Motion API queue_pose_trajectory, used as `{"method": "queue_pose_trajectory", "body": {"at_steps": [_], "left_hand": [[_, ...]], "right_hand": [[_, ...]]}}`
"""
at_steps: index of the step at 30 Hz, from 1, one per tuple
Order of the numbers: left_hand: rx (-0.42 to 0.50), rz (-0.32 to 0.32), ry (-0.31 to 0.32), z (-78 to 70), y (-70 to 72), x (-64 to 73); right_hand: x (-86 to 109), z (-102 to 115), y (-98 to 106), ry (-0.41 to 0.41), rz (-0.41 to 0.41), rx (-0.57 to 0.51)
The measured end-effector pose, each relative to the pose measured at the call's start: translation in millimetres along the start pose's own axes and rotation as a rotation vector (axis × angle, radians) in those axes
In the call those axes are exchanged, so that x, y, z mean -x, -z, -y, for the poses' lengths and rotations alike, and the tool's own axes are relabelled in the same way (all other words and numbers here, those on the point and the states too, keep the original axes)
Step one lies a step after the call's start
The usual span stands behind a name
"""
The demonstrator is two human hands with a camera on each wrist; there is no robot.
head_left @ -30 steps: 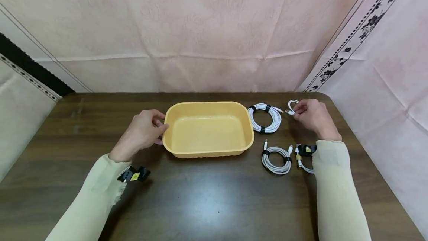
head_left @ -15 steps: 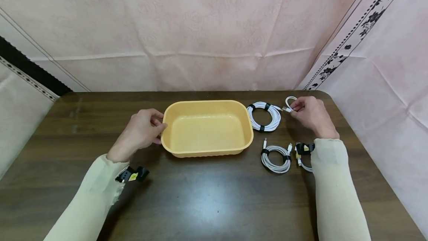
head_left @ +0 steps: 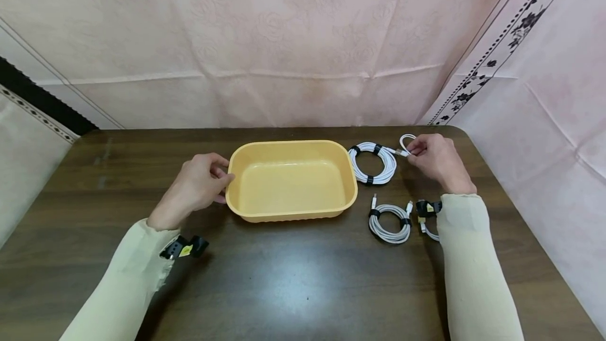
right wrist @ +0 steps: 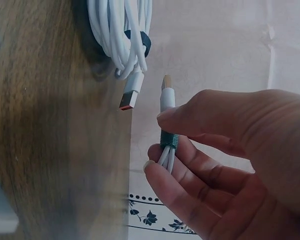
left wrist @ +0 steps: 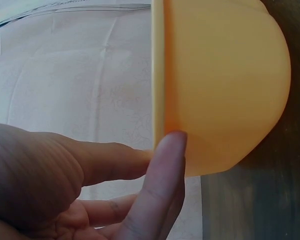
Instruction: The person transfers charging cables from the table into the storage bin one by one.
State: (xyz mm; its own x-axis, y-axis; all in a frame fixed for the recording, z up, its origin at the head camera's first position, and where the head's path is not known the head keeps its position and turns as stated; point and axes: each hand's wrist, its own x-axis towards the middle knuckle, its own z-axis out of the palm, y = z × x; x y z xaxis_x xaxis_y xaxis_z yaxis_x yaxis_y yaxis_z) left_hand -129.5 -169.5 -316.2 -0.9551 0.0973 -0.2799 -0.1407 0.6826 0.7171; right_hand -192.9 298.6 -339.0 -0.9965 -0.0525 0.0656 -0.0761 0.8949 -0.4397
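Observation:
My left hand [head_left: 196,183] pinches the left rim of a yellow plastic tub [head_left: 291,191]. In the left wrist view, one finger lies along the tub's outer wall [left wrist: 225,90], and the thumb meets the rim. Off the tub's right side, my right hand [head_left: 437,161] holds a white USB cable [head_left: 406,141] between thumb and fingers. Its metal plug [right wrist: 166,82] sticks out past the thumb, and a dark green tie [right wrist: 168,139] wraps the cable. Close beside it lies a larger white coiled cable [head_left: 388,170] with black ties, its orange-tipped USB plug [right wrist: 128,98] pointing out.
A grey-white coiled cable [head_left: 389,237] with black ties lies on the brown wooden table [head_left: 265,283]. Another white cable [head_left: 430,232] with a yellow tie is partly hidden by the right wrist camera [head_left: 428,208]. Pale cloth [head_left: 284,41] hangs behind the table.
My right hand has shifted slightly left with the held cable, nearer the large coil. The left hand stays at the tub's rim. The whole head view has drifted a little.

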Motion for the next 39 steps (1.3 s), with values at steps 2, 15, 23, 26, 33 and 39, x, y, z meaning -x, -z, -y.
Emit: {"method": "queue_pose_trajectory", "body": {"at_steps": [2, 15, 23, 26, 33, 39], "left_hand": [[-0.004, -0.003, -0.002, 0.0, 0.5, 0.4], [-0.003, 0.001, 0.002, 0.2, -0.1, 0.3], [0.004, -0.008, -0.031, 0.7, -0.3, 0.6], [0.007, -0.013, -0.046, 1.1, -0.6, 1.1], [0.001, -0.012, -0.031, 1.6, -0.4, 0.2], [0.014, -0.014, -0.034, 1.2, -0.5, 0.8]], "right_hand": [[-0.4, 1.0, -0.6, 0.002, -0.004, 0.000], [-0.8, 2.8, -2.6, -0.001, -0.005, 0.001], [-0.8, 4.5, -2.3, 0.001, -0.003, -0.007], [-0.4, 5.8, -2.2, 0.009, 0.001, -0.009], [-0.2, 7.3, -1.4, 0.022, -0.004, -0.010], [0.4, 10.0, 0.6, 0.027, -0.006, -0.011]]}}
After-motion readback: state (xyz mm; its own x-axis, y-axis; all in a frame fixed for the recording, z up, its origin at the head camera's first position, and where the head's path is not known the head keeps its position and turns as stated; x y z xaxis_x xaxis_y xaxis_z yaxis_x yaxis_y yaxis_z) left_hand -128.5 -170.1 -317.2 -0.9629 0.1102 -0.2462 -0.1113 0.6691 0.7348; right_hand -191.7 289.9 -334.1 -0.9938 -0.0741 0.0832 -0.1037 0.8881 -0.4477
